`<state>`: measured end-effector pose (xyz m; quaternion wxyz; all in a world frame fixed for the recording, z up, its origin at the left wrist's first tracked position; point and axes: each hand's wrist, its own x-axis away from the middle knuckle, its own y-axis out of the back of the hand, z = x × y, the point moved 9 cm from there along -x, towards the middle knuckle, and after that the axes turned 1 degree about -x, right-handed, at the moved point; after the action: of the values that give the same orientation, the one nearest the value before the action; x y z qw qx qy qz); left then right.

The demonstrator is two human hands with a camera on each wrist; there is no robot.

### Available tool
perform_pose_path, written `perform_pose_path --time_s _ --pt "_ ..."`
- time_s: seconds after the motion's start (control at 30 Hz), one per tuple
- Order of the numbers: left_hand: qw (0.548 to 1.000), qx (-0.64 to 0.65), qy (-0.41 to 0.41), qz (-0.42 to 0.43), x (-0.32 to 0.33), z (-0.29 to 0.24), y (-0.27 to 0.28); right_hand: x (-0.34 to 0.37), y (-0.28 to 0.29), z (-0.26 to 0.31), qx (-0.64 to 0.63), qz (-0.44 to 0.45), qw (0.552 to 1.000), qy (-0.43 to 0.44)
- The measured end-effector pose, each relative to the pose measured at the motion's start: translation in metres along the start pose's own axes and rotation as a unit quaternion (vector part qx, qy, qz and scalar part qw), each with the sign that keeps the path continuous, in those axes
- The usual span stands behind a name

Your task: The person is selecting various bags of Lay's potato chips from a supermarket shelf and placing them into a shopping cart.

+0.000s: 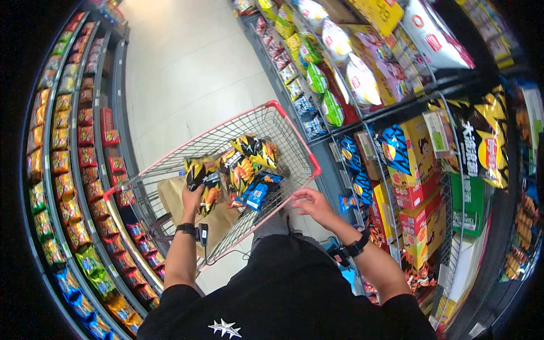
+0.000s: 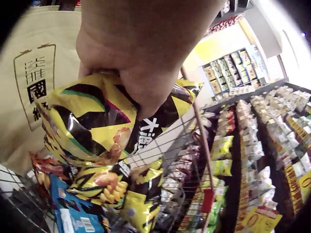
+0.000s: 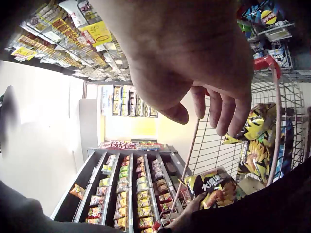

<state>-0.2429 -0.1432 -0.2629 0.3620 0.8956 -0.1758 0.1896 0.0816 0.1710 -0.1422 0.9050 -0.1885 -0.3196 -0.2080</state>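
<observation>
My left hand (image 1: pixel 192 199) grips a yellow-and-black bag of chips (image 1: pixel 211 184) over the shopping cart (image 1: pixel 226 120). In the left wrist view, the thumb and fingers pinch the top of this chip bag (image 2: pixel 92 121). Below it in the cart lie more yellow-and-black chip bags (image 1: pixel 258 152) and a blue chip bag (image 1: pixel 262 191). A beige carry bag (image 1: pixel 226 225) with printed characters stands beside them. My right hand (image 1: pixel 313 207) hovers by the cart's near right rim, holding nothing, its fingers loosely bent in the right wrist view.
Snack shelves (image 1: pixel 73 164) with rows of small packets run along the left. On the right, another rack (image 1: pixel 340 133) holds chip bags, cartons (image 1: pixel 422 198) and a large black-and-yellow bag (image 1: pixel 490 139). Pale tiled floor (image 1: pixel 175 62) stretches ahead between them.
</observation>
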Motion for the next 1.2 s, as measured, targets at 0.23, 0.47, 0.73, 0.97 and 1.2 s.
perform_pose_path --time_s 0.23,0.47,0.73,0.97,1.2 --pt "0.971 -0.164 -0.162 -0.059 -0.011 -0.059 -0.066 0.048 0.069 -0.017 -0.093 -0.098 0.990 0.047" --pt "0.848 0.003 -0.353 0.395 0.142 -0.218 -0.310 0.154 0.153 -0.080 -0.190 -0.206 0.952 0.125" --pt "0.641 -0.061 -0.444 0.623 0.500 -0.319 -0.440 0.367 0.265 -0.203 -0.322 -0.493 0.762 0.270" --pt "0.579 0.013 -0.555 0.598 0.680 -0.330 -0.503 0.540 0.320 -0.249 -0.261 -0.688 0.562 0.378" --pt "0.577 -0.082 -0.586 0.563 0.725 -0.339 -0.524 0.541 0.357 -0.245 -0.268 -0.619 0.649 0.351"
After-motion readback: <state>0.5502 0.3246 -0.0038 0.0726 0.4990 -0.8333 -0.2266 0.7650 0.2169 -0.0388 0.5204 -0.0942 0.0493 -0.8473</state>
